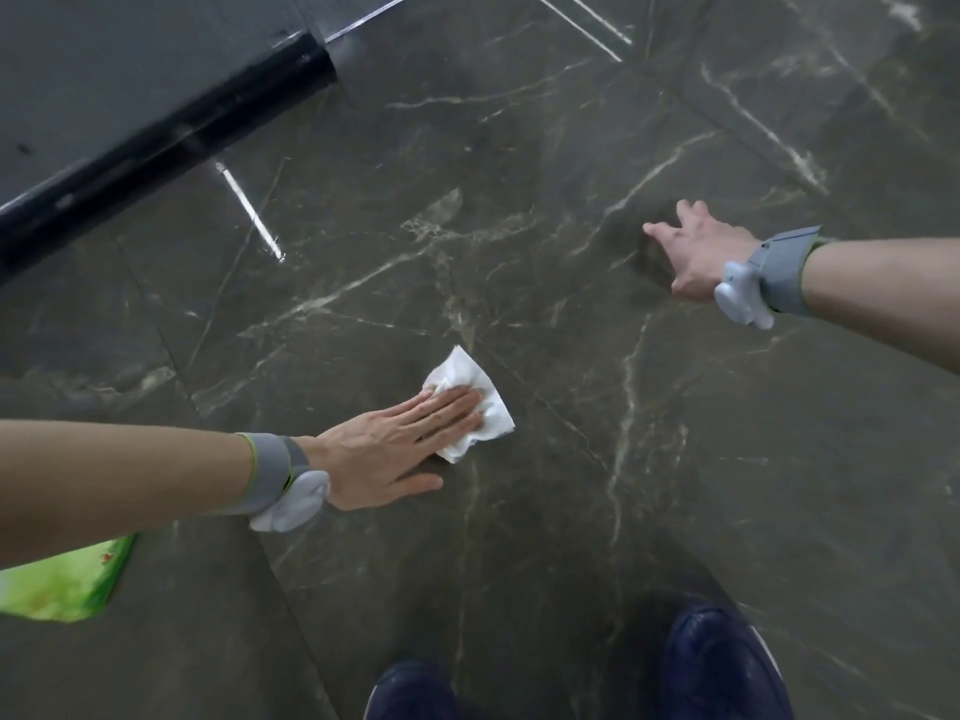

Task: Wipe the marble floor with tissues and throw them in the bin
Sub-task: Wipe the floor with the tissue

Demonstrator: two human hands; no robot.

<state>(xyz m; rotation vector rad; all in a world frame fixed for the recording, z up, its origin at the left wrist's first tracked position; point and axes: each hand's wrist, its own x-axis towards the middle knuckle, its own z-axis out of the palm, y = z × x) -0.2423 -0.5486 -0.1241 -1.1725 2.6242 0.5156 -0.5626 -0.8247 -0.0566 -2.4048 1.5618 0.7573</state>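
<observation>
A crumpled white tissue [485, 407] lies on the dark marble floor [571, 459] near the middle of the view. My left hand [400, 439] lies flat on the tissue, fingers straight and together, pressing it against the floor. My right hand [696, 252] is further away on the right, fingers spread, resting on the bare floor with nothing in it. Both wrists carry grey bands. No bin is in view.
A green packet [67, 584] lies on the floor at the lower left, partly under my left forearm. A dark wall with a black skirting [166, 142] runs along the upper left. My two dark blue shoes [727, 662] stand at the bottom edge.
</observation>
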